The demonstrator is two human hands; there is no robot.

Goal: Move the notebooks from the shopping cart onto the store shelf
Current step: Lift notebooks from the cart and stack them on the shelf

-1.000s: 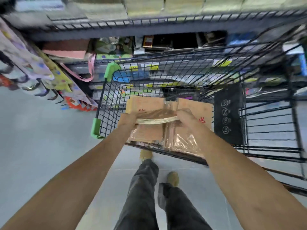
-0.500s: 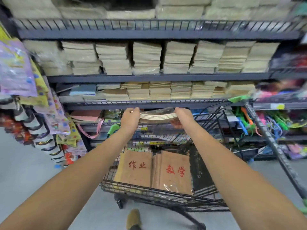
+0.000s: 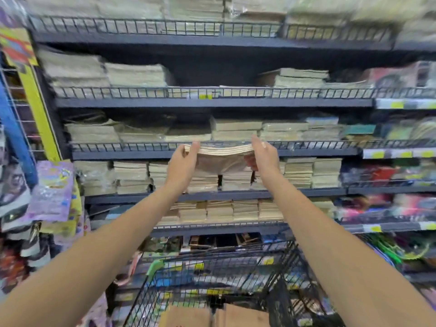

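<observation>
Left hand (image 3: 182, 166) pinches one end of one wrapped bundle of notebooks (image 3: 221, 153), while the right hand (image 3: 264, 156) presses the other end with straighter fingers. The bundle is level with a shelf's wire rail (image 3: 132, 146), higher than half a second ago. Two kraft notebooks (image 3: 186, 316) lie in the shopping cart (image 3: 212, 267) well below that rail. Room opens above the low stacks (image 3: 188, 137) behind it

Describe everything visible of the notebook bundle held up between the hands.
The notebook bundle is a thin stack with cream page edges and a tan underside, seemingly in clear wrap. It lies flat, sagging slightly in the middle, in the air before a shelf rail. The left hand grips its left end, thumb on top; the right hand presses its right end, fingers upright. Nothing else touches it.
</observation>
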